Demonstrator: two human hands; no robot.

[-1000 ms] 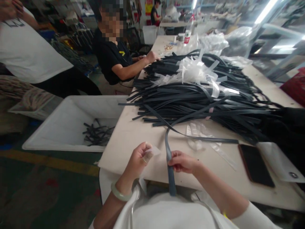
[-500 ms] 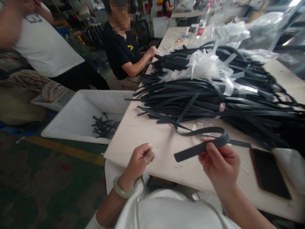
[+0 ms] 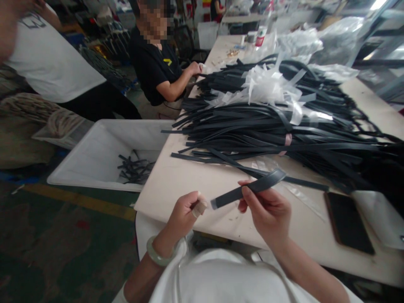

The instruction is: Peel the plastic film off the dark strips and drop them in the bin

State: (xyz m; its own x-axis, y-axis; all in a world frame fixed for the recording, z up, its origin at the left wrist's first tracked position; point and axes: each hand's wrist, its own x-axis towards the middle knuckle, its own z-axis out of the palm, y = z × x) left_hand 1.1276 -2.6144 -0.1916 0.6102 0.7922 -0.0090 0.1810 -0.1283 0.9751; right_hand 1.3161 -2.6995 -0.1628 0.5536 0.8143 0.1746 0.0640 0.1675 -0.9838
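Observation:
My right hand (image 3: 268, 210) pinches a dark flat strap (image 3: 232, 197) near one end; the free end points left toward my other hand and has a pale tip. My left hand (image 3: 186, 210), closed with thumb and fingertips together and tape round a finger, is just left of that tip, apart from it. Whatever those fingertips hold is too small to make out. Beyond both hands a large pile of dark straps (image 3: 240, 130) lies across the table (image 3: 189, 181), with a pink band round one bundle and crumpled white strips (image 3: 265, 84) on top.
A white bin (image 3: 91, 147) with short dark pieces stands left of the table. A phone (image 3: 349, 223) lies at the right. A seated person in black (image 3: 158, 67) works at the table's far left edge; another person in white (image 3: 53, 59) stands behind the bin. Clear plastic bags lie farther back.
My right hand has moved left with the strap, bringing its end close to my left hand. The strap's loop has gone from view. My left hand stays closed in nearly the same place.

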